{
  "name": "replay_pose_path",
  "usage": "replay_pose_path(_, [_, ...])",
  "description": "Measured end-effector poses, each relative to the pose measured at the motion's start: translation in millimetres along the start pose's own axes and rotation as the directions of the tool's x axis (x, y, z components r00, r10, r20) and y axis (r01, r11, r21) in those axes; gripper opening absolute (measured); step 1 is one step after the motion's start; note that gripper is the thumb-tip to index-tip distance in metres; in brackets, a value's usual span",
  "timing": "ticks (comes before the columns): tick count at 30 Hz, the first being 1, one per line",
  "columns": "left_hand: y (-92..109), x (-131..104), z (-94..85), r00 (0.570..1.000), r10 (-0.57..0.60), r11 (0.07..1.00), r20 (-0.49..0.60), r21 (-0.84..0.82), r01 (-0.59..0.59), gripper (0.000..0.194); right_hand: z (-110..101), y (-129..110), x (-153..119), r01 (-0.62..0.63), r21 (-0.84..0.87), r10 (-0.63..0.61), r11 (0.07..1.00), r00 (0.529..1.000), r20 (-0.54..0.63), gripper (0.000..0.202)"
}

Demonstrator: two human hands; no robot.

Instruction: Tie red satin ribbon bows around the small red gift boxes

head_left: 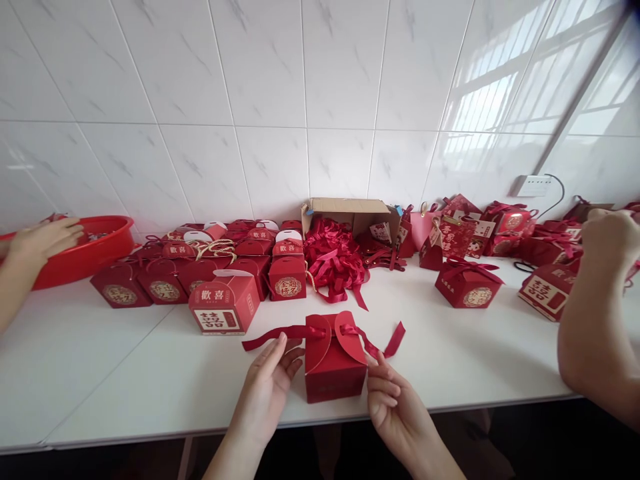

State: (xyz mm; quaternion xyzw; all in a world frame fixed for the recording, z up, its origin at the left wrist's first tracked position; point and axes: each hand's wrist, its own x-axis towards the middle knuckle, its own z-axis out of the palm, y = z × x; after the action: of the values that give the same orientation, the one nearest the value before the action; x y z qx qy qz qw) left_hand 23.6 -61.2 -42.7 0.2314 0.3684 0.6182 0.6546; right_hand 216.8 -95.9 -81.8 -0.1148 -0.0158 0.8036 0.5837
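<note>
A red gift box (334, 373) with overlapping rounded flaps stands upright near the table's front edge. A dark red ribbon (290, 331) is threaded through its top, one loose tail running left and the other bending out to the right. My left hand (270, 380) is beside the box's left face, thumb raised by the ribbon tail and fingers loosely bent. On the right side, my right hand (393, 400) has its fingers half curled close to the box's edge, below the other tail. Neither hand visibly grips anything; whether the fingertips touch the box is unclear.
Several red gift boxes (225, 303) stand at left. Behind are a heap of red ribbons (335, 257) and a cardboard box (350, 207). Another person's hand (47, 240) reaches over a red basin (95, 247); another person's arm (595, 307) is at right, near a tied box (470, 287).
</note>
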Motion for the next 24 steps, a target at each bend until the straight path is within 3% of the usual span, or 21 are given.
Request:
replay_pose_path(5, [-0.9,1.3,0.4,0.994,0.002,0.998,-0.109,-0.056,-0.008,0.007,4.2,-7.6,8.3,0.128,0.023,-0.127,0.991,0.991,-0.038,0.02])
replay_pose_path(8, [3.3,-2.9,0.7,0.988,0.036,0.997,-0.153,-0.062,-0.046,0.008,6.1,-16.6,9.7,0.26,-0.084,-0.266,0.962,0.962,-0.065,0.018])
replay_pose_path(13, [11.0,-9.1,4.3,0.981,0.066,0.994,-0.183,-0.071,-0.08,0.012,6.6,-29.5,11.2,0.359,-0.282,-0.399,0.89,0.912,-0.098,0.01])
replay_pose_path(19, [7.8,-8.3,1.0,0.961,-0.01,0.994,-0.277,-0.106,-0.02,0.015,-0.4,-29.3,13.7,0.372,-0.24,-0.414,0.897,0.896,-0.158,0.01])
replay_pose_path(24, [-3.4,-11.9,-4.2,0.96,-0.067,0.982,-0.273,-0.186,0.015,0.012,-6.5,-20.1,14.5,0.371,-0.166,-0.399,0.914,0.897,-0.19,0.013])
